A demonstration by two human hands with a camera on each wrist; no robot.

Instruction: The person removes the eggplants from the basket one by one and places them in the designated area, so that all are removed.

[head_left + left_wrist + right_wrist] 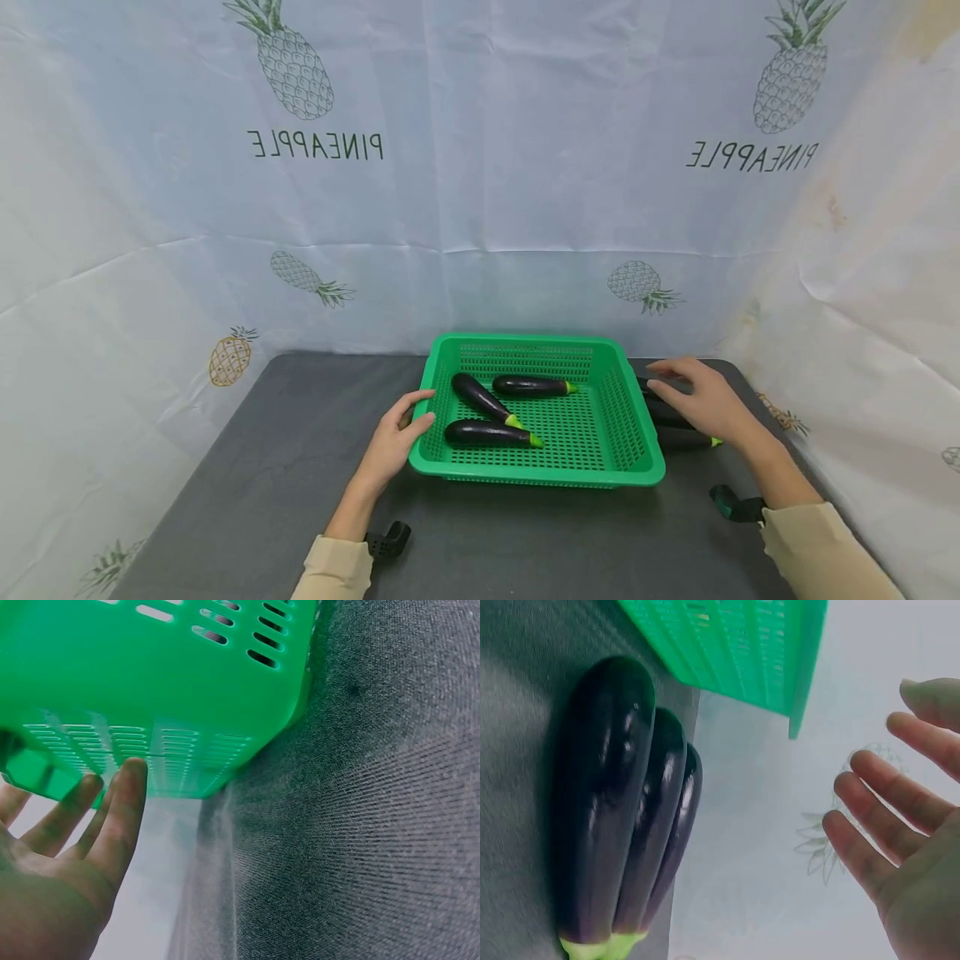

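A green plastic basket (540, 477) stands on the dark table with three eggplants inside: a slanted eggplant (480, 397), one at the back (530, 385) and one in front (487, 433). My left hand (390, 437) is at the basket's left rim; in the left wrist view its fingers (124, 817) extend, fairly straight, by the perforated outer wall. My right hand (701, 400) hovers, fingers apart and holding nothing, over three more eggplants lying side by side right of the basket. The right wrist view shows these eggplants (604, 802) on the cloth, apart from the hand.
Grey-black cloth covers the table (262, 500). A pale curtain (525, 208) printed with pineapples hangs behind and along both sides. Black wrist devices sit below the left hand (388, 542) and the right hand (735, 504).
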